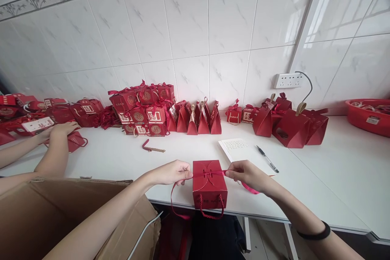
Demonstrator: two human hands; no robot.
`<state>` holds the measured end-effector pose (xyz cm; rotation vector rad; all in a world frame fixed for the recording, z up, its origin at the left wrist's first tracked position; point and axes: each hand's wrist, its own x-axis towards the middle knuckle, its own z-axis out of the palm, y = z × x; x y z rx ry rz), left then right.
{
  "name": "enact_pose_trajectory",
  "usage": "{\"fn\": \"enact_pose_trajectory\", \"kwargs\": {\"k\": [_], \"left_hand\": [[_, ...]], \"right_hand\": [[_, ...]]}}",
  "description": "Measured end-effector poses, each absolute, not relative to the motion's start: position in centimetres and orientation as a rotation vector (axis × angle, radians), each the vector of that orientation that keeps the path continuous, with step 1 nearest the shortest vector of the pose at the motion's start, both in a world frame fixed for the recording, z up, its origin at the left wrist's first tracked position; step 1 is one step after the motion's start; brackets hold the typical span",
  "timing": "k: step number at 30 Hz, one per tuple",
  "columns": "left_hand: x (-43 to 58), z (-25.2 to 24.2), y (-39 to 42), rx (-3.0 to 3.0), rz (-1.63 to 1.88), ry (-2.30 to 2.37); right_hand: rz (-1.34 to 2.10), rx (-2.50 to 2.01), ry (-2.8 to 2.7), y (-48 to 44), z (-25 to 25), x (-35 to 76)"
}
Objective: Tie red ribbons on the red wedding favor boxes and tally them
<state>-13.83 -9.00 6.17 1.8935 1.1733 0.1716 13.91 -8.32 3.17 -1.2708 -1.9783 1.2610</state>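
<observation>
A red gift box (210,199) with a twisted rope handle (211,214) stands at the table's front edge before me. Through slots in its lid runs a red ribbon (217,172), crossed at the middle and stretched sideways. My left hand (176,172) pinches one side of the ribbon just left of the box, and a loose tail hangs below it over the edge. On the other side, my right hand (243,174) is closed on the ribbon, whose other tail lies on the table under the hand.
A notebook (233,150), a pen (267,159) and a short ribbon piece (154,149) lie behind. Stacked red boxes (139,115) line the wall. A cardboard box (122,219) is at left, where another person's hands (62,129) touch a red box. A red basin (367,120) sits far right.
</observation>
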Motion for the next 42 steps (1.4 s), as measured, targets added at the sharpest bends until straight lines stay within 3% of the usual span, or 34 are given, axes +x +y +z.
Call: {"fn": "enact_pose_trajectory", "kwargs": {"k": [9,17,25,35,42], "left_hand": [[-13.7,6.5,-9.2,1.903,0.119,1.207],[-13.2,6.8,-9.4,1.696,0.313,1.142],[-12.8,8.9,-10.1,1.578,0.39,1.144],[-12.1,11.5,-10.4,2.037,0.333,1.181],[-11.1,12.5,-11.4,2.405,0.335,1.289]], "right_hand": [[1.28,-1.247,-1.994,-8.7,4.3,14.0],[1.402,-0.753,-1.956,-9.6,6.5,11.5],[1.242,-0.855,-1.905,-9.0,5.7,8.6],[1.077,-0.744,-1.997,-9.2,5.2,8.0],[1.139,-0.836,-1.849,-9.1,4.5,6.5]]}}
